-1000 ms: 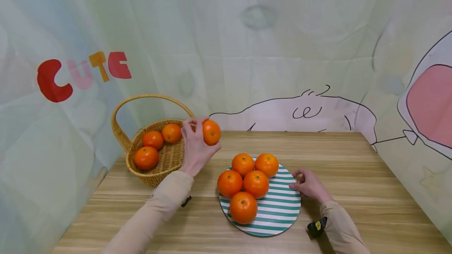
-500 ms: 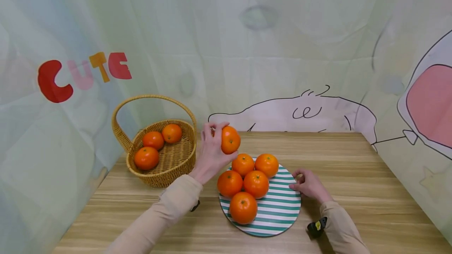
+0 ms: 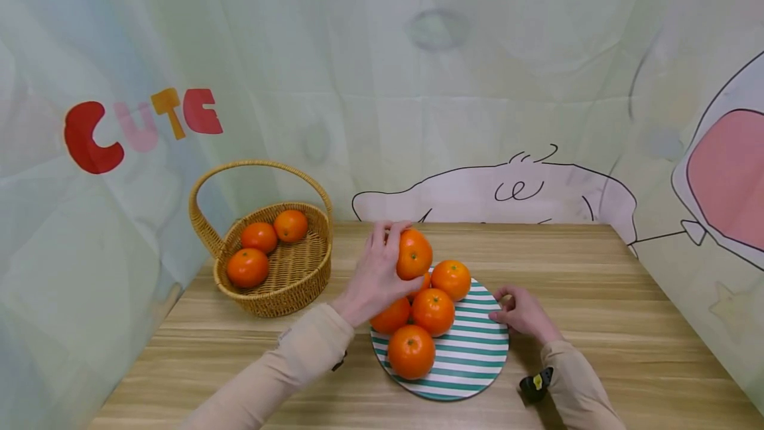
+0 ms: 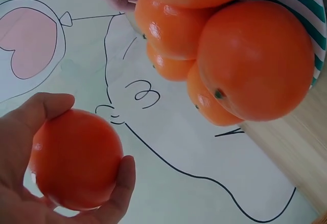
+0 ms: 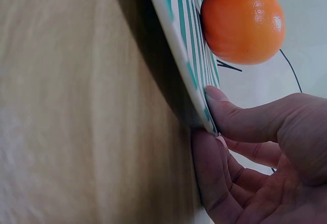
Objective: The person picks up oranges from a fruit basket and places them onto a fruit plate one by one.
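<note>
My left hand (image 3: 375,277) holds an orange (image 3: 414,254) between thumb and fingers, above the back left of a round plate (image 3: 477,350) with green and white stripes. In the left wrist view, the fingers curl round this held orange (image 4: 76,157). Several oranges (image 3: 434,312) sit together on the plate's left and back; the lifted one and my hand partly hide two of them. At the plate's right side, my right hand (image 3: 525,314) pinches the rim. The right wrist view has the thumb (image 5: 245,121) on top of the rim and a finger (image 5: 212,173) beneath it.
A wicker basket (image 3: 298,297) with a tall arched handle stands at the back left of the wooden table (image 3: 573,264). Three oranges (image 3: 247,267) lie inside it. A printed curtain (image 3: 382,85) hangs behind the table and along both sides.
My left hand has carried the orange rightward and toward me, from beside the basket to above the plate. My right hand and the plate have stayed put.
</note>
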{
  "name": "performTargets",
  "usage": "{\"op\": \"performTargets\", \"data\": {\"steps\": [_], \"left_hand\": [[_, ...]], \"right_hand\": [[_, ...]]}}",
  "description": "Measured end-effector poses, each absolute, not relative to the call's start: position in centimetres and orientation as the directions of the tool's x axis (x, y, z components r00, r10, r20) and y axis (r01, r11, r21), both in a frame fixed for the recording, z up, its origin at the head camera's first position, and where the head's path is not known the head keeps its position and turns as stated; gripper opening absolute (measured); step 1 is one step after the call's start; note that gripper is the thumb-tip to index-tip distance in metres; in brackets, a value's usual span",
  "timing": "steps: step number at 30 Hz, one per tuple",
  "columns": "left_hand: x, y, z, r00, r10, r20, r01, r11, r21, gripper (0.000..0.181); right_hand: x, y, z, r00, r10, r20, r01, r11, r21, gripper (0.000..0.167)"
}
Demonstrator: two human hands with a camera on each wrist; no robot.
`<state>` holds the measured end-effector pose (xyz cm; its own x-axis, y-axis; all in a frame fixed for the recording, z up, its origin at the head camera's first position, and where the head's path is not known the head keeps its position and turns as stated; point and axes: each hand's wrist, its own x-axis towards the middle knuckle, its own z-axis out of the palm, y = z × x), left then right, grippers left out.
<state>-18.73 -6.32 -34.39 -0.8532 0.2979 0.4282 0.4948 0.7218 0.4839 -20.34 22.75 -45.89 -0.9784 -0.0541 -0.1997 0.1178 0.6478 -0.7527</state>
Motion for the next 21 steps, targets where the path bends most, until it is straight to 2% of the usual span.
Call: {"op": "performTargets", "data": {"steps": [14,21], "left_hand": [[-17.6,-5.3,-34.5,-0.857,0.431,0.281,0.513,0.674,0.531,0.077],[-17.0,-4.8,-34.7,-0.851,0.476,0.224,0.517,0.681,0.518,0.074]], "right_hand": [[-20.3,22.7,-45.9,-0.978,-0.056,-0.203,0.119,0.647,-0.753,0.033],[-20.3,22.8,-45.9,-0.979,-0.060,-0.193,0.109,0.646,-0.755,0.033]]}}
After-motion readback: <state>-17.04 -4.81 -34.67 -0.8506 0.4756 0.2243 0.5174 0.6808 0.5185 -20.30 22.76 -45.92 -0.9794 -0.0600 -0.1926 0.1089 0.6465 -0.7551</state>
